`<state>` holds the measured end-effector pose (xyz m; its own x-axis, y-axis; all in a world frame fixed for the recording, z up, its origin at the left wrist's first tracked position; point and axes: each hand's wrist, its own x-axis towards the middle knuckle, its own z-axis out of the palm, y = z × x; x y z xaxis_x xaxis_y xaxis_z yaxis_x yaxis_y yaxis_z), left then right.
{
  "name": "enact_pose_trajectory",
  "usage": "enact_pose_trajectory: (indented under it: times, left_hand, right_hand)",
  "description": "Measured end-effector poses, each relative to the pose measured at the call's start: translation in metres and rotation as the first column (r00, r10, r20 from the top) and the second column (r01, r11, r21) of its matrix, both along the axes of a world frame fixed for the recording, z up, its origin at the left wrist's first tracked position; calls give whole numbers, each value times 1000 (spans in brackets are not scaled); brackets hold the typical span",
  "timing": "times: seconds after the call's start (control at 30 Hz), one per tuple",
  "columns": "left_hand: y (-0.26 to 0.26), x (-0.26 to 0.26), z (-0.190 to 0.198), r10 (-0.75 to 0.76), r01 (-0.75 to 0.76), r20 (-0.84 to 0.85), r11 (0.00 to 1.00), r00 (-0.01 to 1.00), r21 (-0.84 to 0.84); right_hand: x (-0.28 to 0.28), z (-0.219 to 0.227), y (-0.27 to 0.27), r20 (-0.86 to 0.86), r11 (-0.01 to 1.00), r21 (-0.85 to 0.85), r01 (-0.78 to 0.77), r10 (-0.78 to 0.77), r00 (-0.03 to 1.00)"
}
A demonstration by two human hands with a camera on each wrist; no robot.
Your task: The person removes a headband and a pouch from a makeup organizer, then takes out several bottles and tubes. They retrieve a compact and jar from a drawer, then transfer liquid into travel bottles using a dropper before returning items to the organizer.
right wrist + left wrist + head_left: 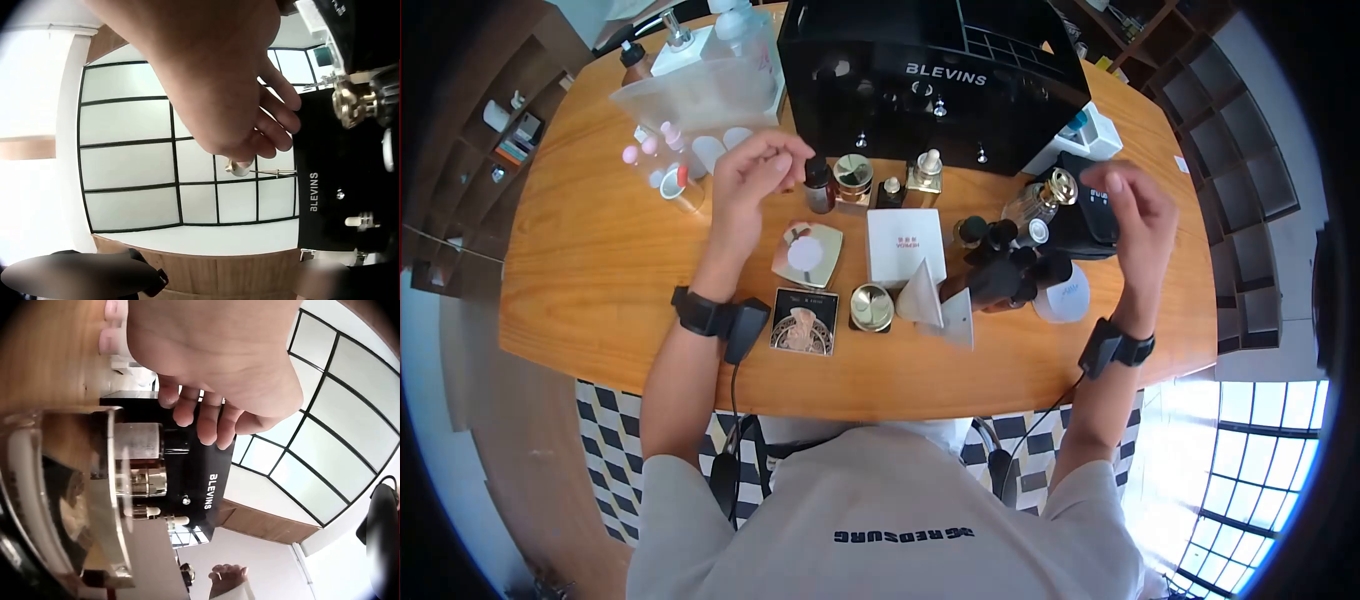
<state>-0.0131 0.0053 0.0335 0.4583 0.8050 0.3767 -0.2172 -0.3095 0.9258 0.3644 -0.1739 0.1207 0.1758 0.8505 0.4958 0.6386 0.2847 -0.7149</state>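
My left hand (755, 180) hovers over the table's left half, fingers loosely bent and holding nothing. Its fingertips are near a small dark bottle (819, 185) with a black cap; a gold-lidded jar (853, 174) stands just beyond. In the left wrist view, the fingers (208, 428) hang relaxed before the black BLEVINS case (200, 462). My right hand (1145, 225) is raised at the right, beside a perfume bottle (1032, 205) with an ornate gold top and a black pouch (1085, 225). The right wrist view shows its fingers (275, 125) softly curled, with nothing gripped.
A white box (903, 245), compacts (808, 253) and makeup brushes (995, 280) fill the middle. At the back stands the black drawer case (930, 95). A translucent bin (710, 100) with pump bottles and a small cup (682, 190) are at the left.
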Motion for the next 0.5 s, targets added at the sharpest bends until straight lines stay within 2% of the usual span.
enact_pose_trajectory:
  times: [0.03,0.1,0.17,0.23,0.33,0.4,0.43,0.5]
  left_hand:
    - [-1,0,-5,2,-2,-3,1000,1000,4]
    - [-5,0,-14,32,-32,52,999,998,-8]
    - [-8,0,-15,54,-54,36,998,998,-21]
    - [-6,-4,-16,27,-31,89,998,996,46]
    - [-3,-5,-25,29,-30,117,1000,993,6]
    - [0,-6,-31,25,-22,133,999,991,-28]
    - [2,-6,-33,19,-13,117,998,993,-57]
    - [2,-7,-35,15,-6,102,996,995,-86]
  right_hand:
    - [3,-8,-1,-54,1000,23,-6,7,999]
    - [3,-16,-1,-47,997,71,8,-5,999]
    - [4,-15,-4,85,995,99,3,-11,996]
    - [5,-18,-8,63,991,130,-4,-4,998]
    - [6,-21,-14,34,988,127,87,-92,995]
    - [2,-22,-11,135,967,174,186,-210,968]
    - [-1,-22,-9,135,964,178,196,-221,966]
    - [-7,-23,-4,276,965,140,222,-253,927]
